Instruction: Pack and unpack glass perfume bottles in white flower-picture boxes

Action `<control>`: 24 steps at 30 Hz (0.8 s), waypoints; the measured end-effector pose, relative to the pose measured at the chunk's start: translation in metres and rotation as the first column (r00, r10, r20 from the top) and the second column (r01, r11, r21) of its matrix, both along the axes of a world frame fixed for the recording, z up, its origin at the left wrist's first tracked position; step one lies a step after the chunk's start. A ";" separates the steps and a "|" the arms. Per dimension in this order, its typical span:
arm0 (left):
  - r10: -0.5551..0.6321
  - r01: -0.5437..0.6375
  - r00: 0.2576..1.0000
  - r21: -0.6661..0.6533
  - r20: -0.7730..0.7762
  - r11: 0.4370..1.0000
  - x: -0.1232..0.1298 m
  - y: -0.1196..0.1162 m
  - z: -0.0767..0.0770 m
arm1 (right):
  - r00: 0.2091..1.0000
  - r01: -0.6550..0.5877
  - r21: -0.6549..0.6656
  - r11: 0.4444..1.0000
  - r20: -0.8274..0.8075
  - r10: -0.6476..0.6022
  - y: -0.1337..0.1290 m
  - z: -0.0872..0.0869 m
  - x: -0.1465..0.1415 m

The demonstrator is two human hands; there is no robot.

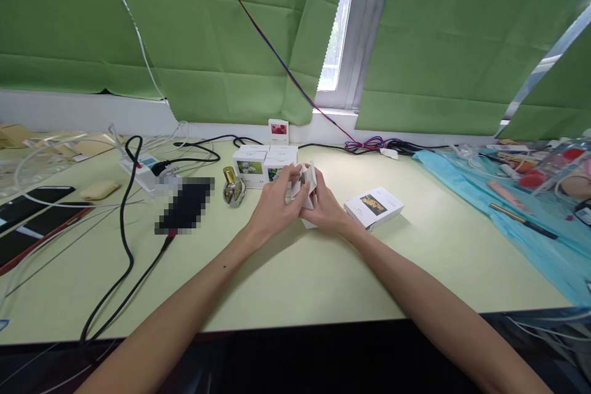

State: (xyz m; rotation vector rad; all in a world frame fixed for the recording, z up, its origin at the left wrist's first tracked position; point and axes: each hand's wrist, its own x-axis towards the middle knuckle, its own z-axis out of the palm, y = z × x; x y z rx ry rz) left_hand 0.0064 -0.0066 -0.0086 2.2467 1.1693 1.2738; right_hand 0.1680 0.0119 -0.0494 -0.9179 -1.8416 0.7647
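Observation:
Between both hands, just above the table, is a small white box (310, 180) with a picture on its side. My left hand (279, 197) is closed on its left side, and my right hand (325, 206) wraps round its right side. Part of the box is hidden by the fingers. Behind the hands stand several white boxes (252, 167) with flower pictures, and one with a red picture (279, 130) rises at the back. Left of them is a glass bottle (234, 189) with a gold cap. Another white box (375, 207) with a yellow-flower picture lies flat to the right.
A dark, pixelated device (184, 206) with a black cable lies to the left, near a white power strip (141, 172). Two dark phone-like slabs (39, 228) are at the far left. Blue plastic sheeting (489, 215) with clutter covers the right side. The table edge (323, 323) is in front.

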 end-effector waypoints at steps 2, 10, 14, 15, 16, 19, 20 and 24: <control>0.005 -0.005 1.000 0.031 -0.008 0.999 0.000 0.001 0.000 | 1.000 -0.009 0.006 1.000 -0.007 0.009 0.000 -0.001 0.000; -0.016 0.018 0.999 0.034 -0.044 0.999 0.000 -0.001 0.002 | 0.999 -0.018 0.058 0.998 -0.042 0.020 -0.001 0.001 0.000; -0.033 0.034 0.998 0.018 -0.062 0.999 0.000 -0.002 0.002 | 0.998 -0.031 0.053 0.998 -0.057 0.034 -0.001 0.002 0.000; -0.035 0.036 0.997 0.019 -0.067 0.999 0.000 -0.002 0.002 | 0.998 -0.034 0.047 0.998 -0.056 0.036 -0.001 0.002 0.000; -0.037 0.038 0.997 0.021 -0.071 0.999 0.000 -0.002 0.003 | 0.998 -0.035 0.043 0.998 -0.053 0.037 -0.001 0.002 0.001; -0.044 0.045 0.996 0.019 -0.076 0.999 0.000 -0.002 0.003 | 0.999 -0.032 0.042 0.999 -0.042 0.033 -0.002 0.003 0.001; -0.048 0.049 0.996 0.016 -0.076 0.999 0.000 -0.002 0.003 | 0.999 -0.030 0.044 0.999 -0.040 0.032 -0.002 0.004 0.001; -0.068 0.068 0.995 -0.006 -0.078 0.998 0.001 -0.004 0.005 | 0.999 -0.025 0.048 0.999 -0.038 0.026 -0.002 0.005 0.001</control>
